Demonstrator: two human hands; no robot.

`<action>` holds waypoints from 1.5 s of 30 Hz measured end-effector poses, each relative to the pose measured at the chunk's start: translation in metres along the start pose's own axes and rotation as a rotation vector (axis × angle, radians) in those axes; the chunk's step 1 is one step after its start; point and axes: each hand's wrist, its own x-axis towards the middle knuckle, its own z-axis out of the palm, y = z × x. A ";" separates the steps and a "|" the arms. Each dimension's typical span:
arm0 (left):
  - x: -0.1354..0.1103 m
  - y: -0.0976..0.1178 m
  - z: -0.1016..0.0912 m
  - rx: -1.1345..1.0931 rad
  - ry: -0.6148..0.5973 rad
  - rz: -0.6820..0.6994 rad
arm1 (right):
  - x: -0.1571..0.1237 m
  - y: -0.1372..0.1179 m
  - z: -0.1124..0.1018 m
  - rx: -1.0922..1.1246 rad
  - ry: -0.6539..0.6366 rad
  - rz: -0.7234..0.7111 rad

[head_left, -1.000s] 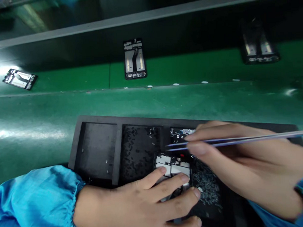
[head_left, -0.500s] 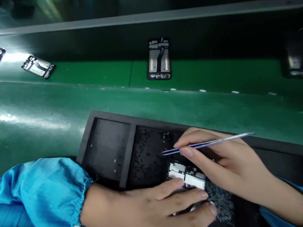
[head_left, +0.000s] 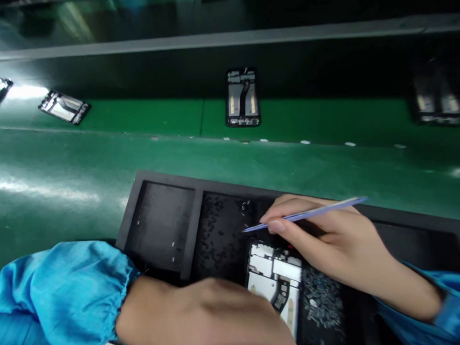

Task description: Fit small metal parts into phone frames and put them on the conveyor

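My right hand (head_left: pixel 318 230) pinches a pair of blue-violet tweezers (head_left: pixel 314 211), their tips pointing left just above the top edge of an opened phone frame (head_left: pixel 262 266). The frame lies in a black tray (head_left: pixel 207 185), showing white metal plates and a dark ribbon cable. My left hand (head_left: pixel 212 316), smeared by motion, is over the lower left part of the frame; its fingers cannot be made out. To the right of the frame lies a heap of tiny dark and clear pieces (head_left: pixel 323 300). Small black bits (head_left: pixel 217 233) are scattered on the tray floor to its left.
Across the green bench, on a darker green strip, lie several phone frames: one in the middle (head_left: pixel 242 97), one tilted at left (head_left: pixel 64 107), a blurred one at right (head_left: pixel 441 102). A few tiny pieces (head_left: pixel 172 244) lie in the tray's left compartment.
My left hand has drawn down and left off the phone frame, uncovering its plates and cable. The tweezers' tips have come closer together, and my right hand has shifted slightly left.
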 end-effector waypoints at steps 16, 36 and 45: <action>0.036 -0.017 -0.017 -1.119 0.563 -0.807 | -0.013 -0.017 -0.002 0.402 0.433 0.189; 0.031 -0.016 -0.016 -0.553 0.524 -0.883 | -0.018 -0.032 0.010 0.289 0.665 0.480; 0.037 -0.025 -0.017 -0.418 0.131 -1.056 | -0.050 -0.035 0.033 0.243 0.700 0.507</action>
